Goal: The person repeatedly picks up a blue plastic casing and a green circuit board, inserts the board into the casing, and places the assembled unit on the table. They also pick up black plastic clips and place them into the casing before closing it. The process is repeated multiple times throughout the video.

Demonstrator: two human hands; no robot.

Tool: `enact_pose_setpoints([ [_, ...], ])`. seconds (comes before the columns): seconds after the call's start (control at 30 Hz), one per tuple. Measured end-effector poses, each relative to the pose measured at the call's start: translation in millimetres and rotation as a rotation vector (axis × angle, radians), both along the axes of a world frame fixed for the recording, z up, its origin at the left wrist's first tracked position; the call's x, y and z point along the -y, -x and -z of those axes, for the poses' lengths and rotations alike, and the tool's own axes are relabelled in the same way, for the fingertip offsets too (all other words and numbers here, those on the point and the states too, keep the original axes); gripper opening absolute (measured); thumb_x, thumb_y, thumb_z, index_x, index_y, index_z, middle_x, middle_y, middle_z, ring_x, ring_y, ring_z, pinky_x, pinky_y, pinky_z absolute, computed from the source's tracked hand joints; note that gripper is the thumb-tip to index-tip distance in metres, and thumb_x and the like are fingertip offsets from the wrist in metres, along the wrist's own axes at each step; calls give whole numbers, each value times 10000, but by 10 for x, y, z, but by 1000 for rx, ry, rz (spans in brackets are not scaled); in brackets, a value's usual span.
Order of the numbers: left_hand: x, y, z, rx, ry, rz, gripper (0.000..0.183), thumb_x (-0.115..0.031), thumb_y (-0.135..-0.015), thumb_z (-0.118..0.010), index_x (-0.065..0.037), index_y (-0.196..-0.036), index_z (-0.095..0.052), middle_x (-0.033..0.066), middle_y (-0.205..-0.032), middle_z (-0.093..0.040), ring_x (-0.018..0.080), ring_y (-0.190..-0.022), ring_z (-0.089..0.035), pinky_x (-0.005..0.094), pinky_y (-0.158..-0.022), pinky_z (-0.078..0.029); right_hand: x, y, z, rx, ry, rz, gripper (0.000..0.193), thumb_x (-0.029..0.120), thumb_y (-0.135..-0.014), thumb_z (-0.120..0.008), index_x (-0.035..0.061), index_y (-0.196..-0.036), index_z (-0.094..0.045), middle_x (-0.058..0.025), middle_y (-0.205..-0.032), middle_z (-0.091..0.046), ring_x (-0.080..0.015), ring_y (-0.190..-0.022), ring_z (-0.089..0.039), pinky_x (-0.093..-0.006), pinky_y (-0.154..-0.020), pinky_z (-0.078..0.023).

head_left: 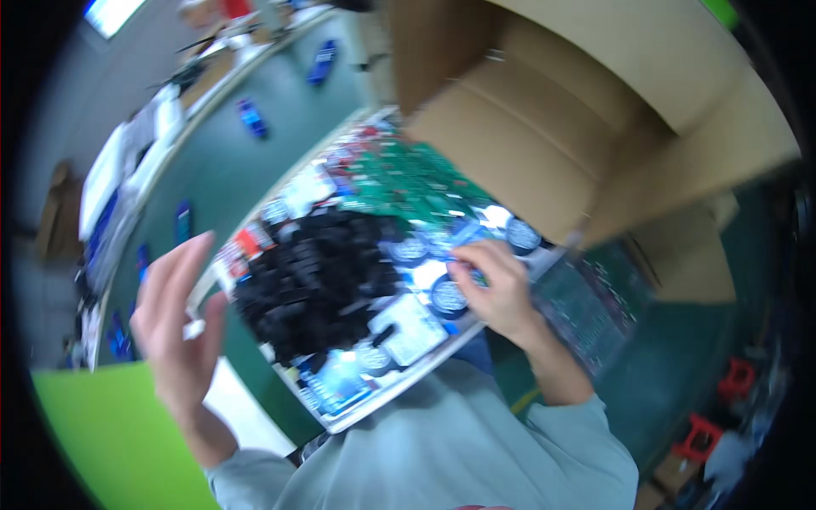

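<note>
Green floor spreads out all around me, and a bright green sheet point(110, 442) lies low on my left. Closest to me are my own pale grey sleeves point(442, 450). My left hand point(174, 319) is up in the air beside the tray, with the fingers spread wide open; something small and white point(194, 329) sits at my thumb, but the picture is too blurry for me to tell if I am holding it. My right hand point(497, 285) is down on the tray point(387, 399), with the fingers curled in and the tips pinching a small blue piece point(467, 236). Right next to that hand are round blue and white spools point(448, 297), one just under my fingers and one more point(523, 234) a little past them. A big heap of small black parts point(319, 276) fills the middle of the tray, between my two hands. Near the front edge of the tray lie some flat white and blue packets point(408, 331). Farther back on the tray is a pile of green circuit boards point(404, 178). Beyond that stands a big open cardboard box point(578, 127) with its flaps out. Down on my right are a dark green board point(586, 306) and some red things point(701, 438) on the floor. Far off on my left runs a long table point(127, 170) with white things on it.
</note>
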State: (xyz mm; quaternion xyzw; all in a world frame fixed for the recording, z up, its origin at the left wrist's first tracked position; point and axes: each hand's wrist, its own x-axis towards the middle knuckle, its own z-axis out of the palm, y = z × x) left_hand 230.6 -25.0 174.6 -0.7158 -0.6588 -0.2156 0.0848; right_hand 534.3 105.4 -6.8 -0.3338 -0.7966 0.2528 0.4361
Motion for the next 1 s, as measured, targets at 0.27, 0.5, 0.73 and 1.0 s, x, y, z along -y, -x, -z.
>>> enact_pose_setpoints([
  [0.27, 515, 142, 831, -3, 90, -177, 420, -32, -934, -629, -35, -1353, -593, 152, -1273, -638, 282, -1116, -637, 355, -766, -509, 412, -853, 353, -181, 108, 252, 147, 7, -825, -754, 11, -948, -673, -76, -776, -656, -183, -622, -620, -317, -622, -502],
  [0.5, 695, -261, 29, 553, 245, 100, 552, -191, -894, -681, -7, -1397, -546, 153, -1217, -674, 226, -977, -693, 245, -571, -495, 683, -1034, 476, -267, 352, 448, 91, 15, -903, -707, -22, -985, -697, -60, -843, -691, -90, -717, -626, -236, -648, -506],
  [0.73, 652, -252, 473, 174, 48, -330, 464, 21, -800, -724, -12, -1257, -651, 144, -1159, -677, 248, -987, -661, 308, -683, -532, 483, -575, 183, -198, 240, 83, 130, 4, -866, -720, -22, -987, -679, -88, -821, -656, -161, -656, -570, -287, -600, -460],
  [1.0, 867, -74, 756, 256, 71, -408, 420, -16, -822, -733, -15, -1236, -660, 154, -1187, -665, 296, -1072, -653, 382, -878, -536, -44, -10, -135, -35, 73, -220, 175, 2, -822, -731, -7, -992, -690, -105, -815, -666, -218, -686, -636, -343, -644, -502],
])
